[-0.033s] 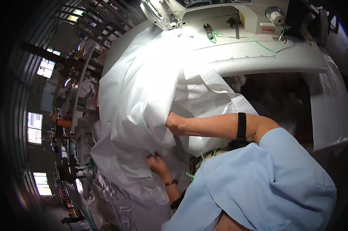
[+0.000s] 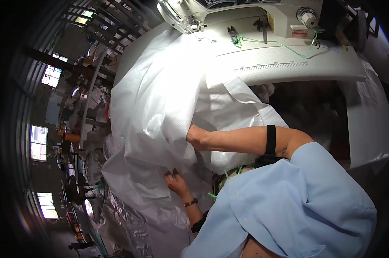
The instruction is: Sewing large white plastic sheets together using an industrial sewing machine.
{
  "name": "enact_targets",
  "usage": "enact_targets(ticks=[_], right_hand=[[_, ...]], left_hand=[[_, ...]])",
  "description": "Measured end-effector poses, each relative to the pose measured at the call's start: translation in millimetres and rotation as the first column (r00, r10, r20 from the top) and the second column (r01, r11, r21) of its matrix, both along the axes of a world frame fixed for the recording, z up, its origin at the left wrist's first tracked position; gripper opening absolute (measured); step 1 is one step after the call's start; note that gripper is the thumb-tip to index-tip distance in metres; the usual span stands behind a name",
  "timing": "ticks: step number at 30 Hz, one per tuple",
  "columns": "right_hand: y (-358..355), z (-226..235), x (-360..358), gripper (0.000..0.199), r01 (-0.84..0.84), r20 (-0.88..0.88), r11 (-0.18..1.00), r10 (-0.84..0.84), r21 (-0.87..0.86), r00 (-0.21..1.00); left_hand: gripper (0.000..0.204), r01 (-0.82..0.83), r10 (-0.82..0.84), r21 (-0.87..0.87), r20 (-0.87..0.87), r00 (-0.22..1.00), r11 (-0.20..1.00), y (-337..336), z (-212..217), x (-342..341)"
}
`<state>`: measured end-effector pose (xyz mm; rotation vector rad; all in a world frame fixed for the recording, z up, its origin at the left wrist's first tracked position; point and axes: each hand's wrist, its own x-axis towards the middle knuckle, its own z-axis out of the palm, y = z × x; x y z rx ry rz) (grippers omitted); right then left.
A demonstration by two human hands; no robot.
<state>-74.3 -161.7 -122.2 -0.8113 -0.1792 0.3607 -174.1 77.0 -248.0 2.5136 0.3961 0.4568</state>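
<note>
A large white sheet [image 2: 138, 124] with a fine woven-looking texture lies under the sewing machine's head [image 2: 190, 21] and drapes in folds over the table's near edge. My right hand [image 2: 198, 137] reaches across to a fold in the middle of it; the fingers are hidden behind the material. Lower and further left, my left hand [image 2: 176, 182] is closed, thumb and fingertips pinching the hanging part of the sheet. Bright light washes out the sheet near the needle area, so the needle itself cannot be made out.
The sewing machine body [image 2: 285, 17] stands along the far side, with a green thread [image 2: 285, 45] trailing over its bed. A printed ruler scale [image 2: 269, 66] runs along the table [image 2: 332, 66]. More pale sheeting [image 2: 368, 124] hangs at the right. Racks and cluttered benches [image 2: 80, 124] line the left.
</note>
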Motion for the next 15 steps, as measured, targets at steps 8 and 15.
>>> enact_targets(ticks=[8,15], right_hand=[[-13,-19,10,0.035,-0.216,0.001,0.976,0.216,0.041,0.976],[-29,-15,-42,0.039,-0.905,0.082,0.425,0.903,-0.021,0.422]], left_hand=[[0.045,-0.069,0.377,-0.561,0.455,0.807,0.825,14,165,-59],[0.032,-0.115,0.144,-0.122,0.257,0.956,0.986,105,253,-25]])
